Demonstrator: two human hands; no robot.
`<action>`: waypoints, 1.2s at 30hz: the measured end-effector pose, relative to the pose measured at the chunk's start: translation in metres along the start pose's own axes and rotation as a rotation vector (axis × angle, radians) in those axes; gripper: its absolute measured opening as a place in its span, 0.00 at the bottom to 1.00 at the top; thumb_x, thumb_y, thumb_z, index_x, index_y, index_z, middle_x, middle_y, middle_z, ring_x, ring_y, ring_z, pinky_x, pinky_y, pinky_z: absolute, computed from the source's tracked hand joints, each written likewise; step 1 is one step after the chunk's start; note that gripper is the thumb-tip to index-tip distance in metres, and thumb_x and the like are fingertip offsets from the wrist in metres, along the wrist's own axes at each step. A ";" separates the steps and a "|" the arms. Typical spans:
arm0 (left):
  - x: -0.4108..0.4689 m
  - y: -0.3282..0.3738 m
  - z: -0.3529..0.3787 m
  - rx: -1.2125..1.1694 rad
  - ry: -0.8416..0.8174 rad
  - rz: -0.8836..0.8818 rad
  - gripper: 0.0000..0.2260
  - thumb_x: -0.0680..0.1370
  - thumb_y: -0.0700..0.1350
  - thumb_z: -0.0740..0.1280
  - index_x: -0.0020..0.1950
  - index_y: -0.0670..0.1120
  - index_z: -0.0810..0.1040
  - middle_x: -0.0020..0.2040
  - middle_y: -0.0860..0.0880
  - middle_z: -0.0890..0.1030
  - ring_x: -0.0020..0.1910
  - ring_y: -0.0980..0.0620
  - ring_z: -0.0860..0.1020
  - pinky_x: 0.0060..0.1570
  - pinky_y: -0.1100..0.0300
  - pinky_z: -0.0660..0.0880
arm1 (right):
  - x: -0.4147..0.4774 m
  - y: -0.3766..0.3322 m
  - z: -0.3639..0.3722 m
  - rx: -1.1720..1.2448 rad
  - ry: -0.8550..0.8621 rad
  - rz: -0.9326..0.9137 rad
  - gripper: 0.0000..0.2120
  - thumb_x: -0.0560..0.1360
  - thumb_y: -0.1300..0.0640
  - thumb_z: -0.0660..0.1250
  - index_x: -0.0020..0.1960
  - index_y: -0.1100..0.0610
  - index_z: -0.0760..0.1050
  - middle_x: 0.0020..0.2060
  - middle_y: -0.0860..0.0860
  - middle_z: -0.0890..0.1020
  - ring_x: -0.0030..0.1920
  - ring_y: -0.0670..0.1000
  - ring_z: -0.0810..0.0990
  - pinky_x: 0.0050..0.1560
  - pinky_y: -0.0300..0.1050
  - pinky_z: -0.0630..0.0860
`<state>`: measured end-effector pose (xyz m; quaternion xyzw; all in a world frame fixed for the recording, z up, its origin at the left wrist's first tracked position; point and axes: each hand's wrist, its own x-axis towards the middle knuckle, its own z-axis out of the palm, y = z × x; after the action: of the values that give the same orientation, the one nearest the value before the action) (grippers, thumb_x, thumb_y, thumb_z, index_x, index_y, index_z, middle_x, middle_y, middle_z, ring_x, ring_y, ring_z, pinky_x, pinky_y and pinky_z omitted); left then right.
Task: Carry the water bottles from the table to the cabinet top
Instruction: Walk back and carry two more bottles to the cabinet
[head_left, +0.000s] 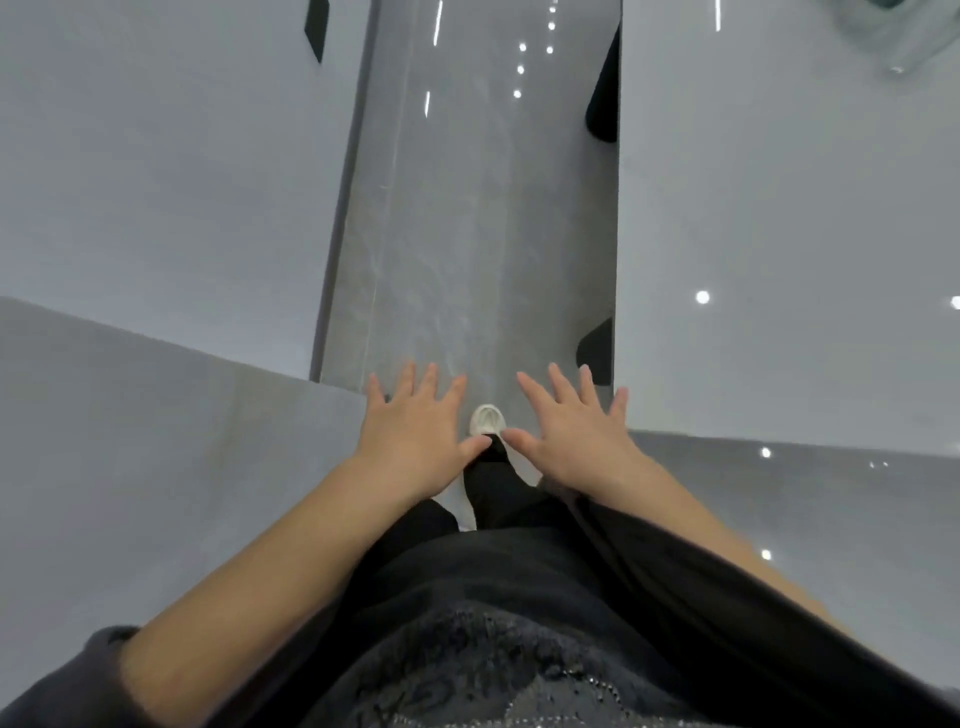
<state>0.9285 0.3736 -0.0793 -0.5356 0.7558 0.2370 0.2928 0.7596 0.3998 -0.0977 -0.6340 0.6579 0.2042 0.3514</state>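
Both hands, the left hand (415, 426) and right hand (571, 431), are spread wide open and hold nothing. No water bottle shows, so neither hand is nearer to one.

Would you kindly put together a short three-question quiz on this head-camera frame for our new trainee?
1. True or false: the left hand is holding a water bottle.
2. Multiple choice: what shows on the floor between the two hands? A) a white shoe B) a bottle cap C) a cup
3. Fill in: the fingers of the right hand are ____ (spread or curled).

Key
1. False: both hands are open and empty, and no whole bottle can be made out.
2. A: the white shoe tip, at the end of a dark trouser leg.
3. Spread.
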 end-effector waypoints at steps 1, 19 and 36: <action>0.010 0.000 -0.012 -0.013 0.006 -0.009 0.34 0.79 0.66 0.50 0.79 0.51 0.46 0.80 0.44 0.48 0.78 0.43 0.43 0.74 0.38 0.45 | 0.010 0.002 -0.014 -0.011 0.008 -0.008 0.34 0.79 0.33 0.50 0.79 0.44 0.43 0.80 0.53 0.45 0.78 0.62 0.39 0.72 0.71 0.40; 0.229 -0.012 -0.182 0.150 -0.136 0.268 0.37 0.78 0.66 0.54 0.79 0.51 0.43 0.80 0.46 0.49 0.78 0.43 0.44 0.73 0.37 0.46 | 0.156 0.035 -0.168 0.158 -0.019 0.258 0.36 0.78 0.32 0.49 0.79 0.44 0.39 0.80 0.53 0.41 0.78 0.62 0.36 0.72 0.71 0.40; 0.402 -0.019 -0.381 0.385 -0.153 0.543 0.35 0.79 0.66 0.52 0.79 0.52 0.42 0.80 0.46 0.46 0.78 0.43 0.42 0.74 0.38 0.44 | 0.285 0.056 -0.328 0.466 0.049 0.511 0.36 0.79 0.33 0.49 0.79 0.44 0.38 0.79 0.52 0.40 0.78 0.61 0.36 0.73 0.70 0.39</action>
<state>0.7728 -0.1578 -0.0874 -0.2302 0.8777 0.1988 0.3704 0.6526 -0.0245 -0.0936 -0.3564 0.8326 0.1144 0.4084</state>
